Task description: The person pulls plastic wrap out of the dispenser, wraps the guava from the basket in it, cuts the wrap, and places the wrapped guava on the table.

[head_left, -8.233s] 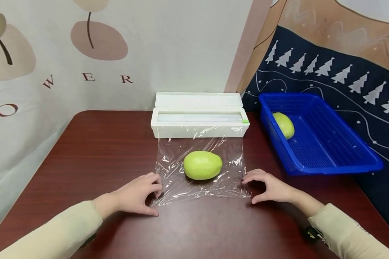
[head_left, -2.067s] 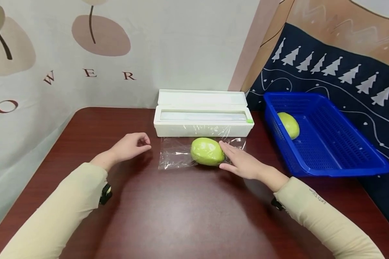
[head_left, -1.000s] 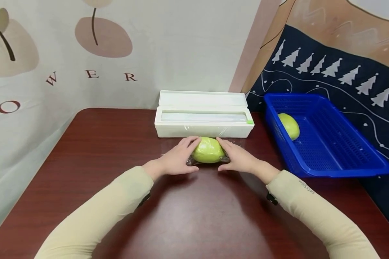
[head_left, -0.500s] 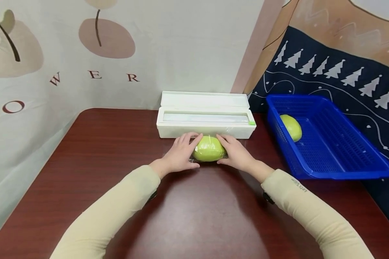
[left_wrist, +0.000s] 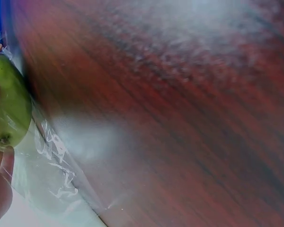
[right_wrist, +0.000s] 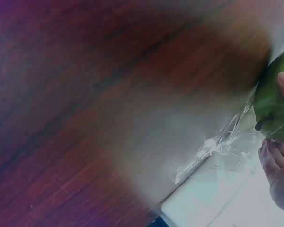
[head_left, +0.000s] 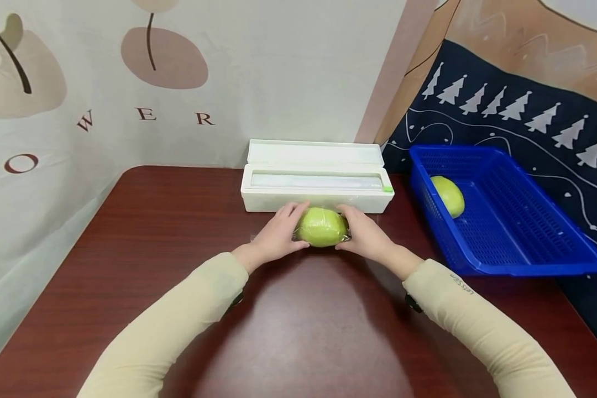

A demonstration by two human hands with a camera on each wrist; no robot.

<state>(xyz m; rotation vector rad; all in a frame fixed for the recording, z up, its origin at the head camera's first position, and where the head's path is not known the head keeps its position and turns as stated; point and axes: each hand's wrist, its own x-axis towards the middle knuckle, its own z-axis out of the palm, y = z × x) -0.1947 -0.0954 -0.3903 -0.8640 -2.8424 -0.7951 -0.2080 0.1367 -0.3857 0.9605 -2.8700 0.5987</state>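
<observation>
A yellow-green pear [head_left: 321,227], with clear plastic wrap [left_wrist: 54,158] around it, sits at the middle of the table close in front of the white cling film box. My left hand [head_left: 277,232] grips its left end, fingers over the far side and thumb at the near side. From the right, my right hand [head_left: 364,235] holds the other end the same way. In the right wrist view a short stem shows on the pear [right_wrist: 274,101]. Loose film stretches from the fruit toward the box, and bunched film shows beside both hands.
The white cling film box [head_left: 318,200] stands at the back with its lid raised and a green slider [head_left: 387,189] at its right end. To the right, a blue basket [head_left: 527,271] holds another yellow-green fruit [head_left: 448,196]. A printed cloth hangs behind the dark red table [head_left: 169,221].
The flat film has been folded over the pear, which has moved toward the box. My left hand came in from the left, and both hands now grip the wrapped fruit's ends.
</observation>
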